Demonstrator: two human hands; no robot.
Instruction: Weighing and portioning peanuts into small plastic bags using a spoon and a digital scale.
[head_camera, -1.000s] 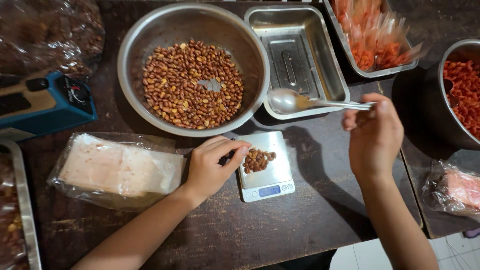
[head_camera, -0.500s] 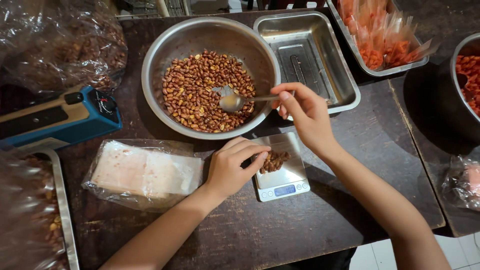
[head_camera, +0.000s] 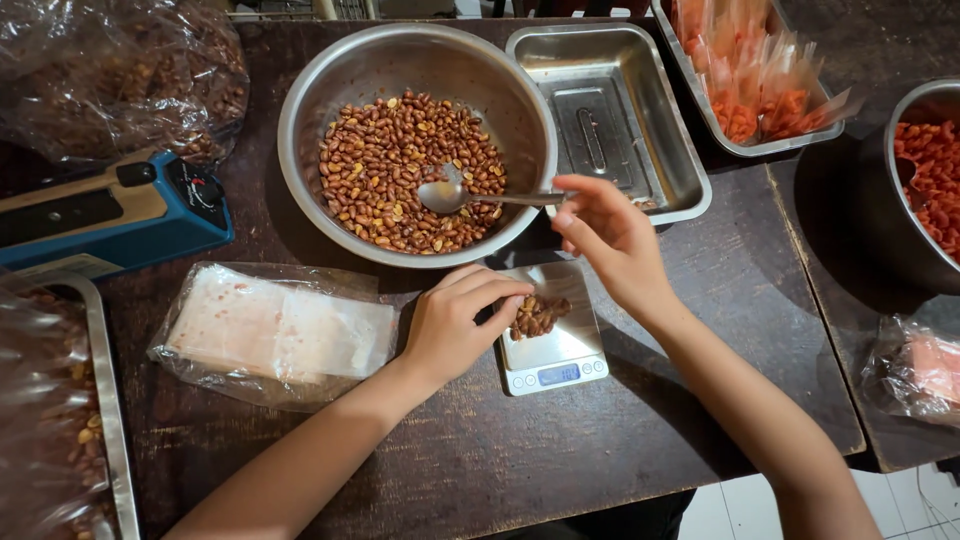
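A round steel bowl (head_camera: 300, 130) holds brown peanuts (head_camera: 385, 165). My right hand (head_camera: 610, 240) grips a metal spoon (head_camera: 450, 196) by its handle, with the spoon's bowl resting on the peanuts. In front of the bowl stands a small silver digital scale (head_camera: 560, 365) carrying a small clear bag of peanuts (head_camera: 537, 315). My left hand (head_camera: 462, 318) pinches the left side of that bag on the scale.
An empty steel tray (head_camera: 670, 150) sits behind the scale. A blue heat sealer (head_camera: 110, 215) and a stack of clear bags (head_camera: 270, 335) lie at the left. A tray of filled orange packets (head_camera: 760, 90) and a bowl of red snacks (head_camera: 930, 170) stand at the right.
My right hand has brought the spoon from over the empty tray leftward into the peanut bowl. My left hand has stayed on the bag on the scale.
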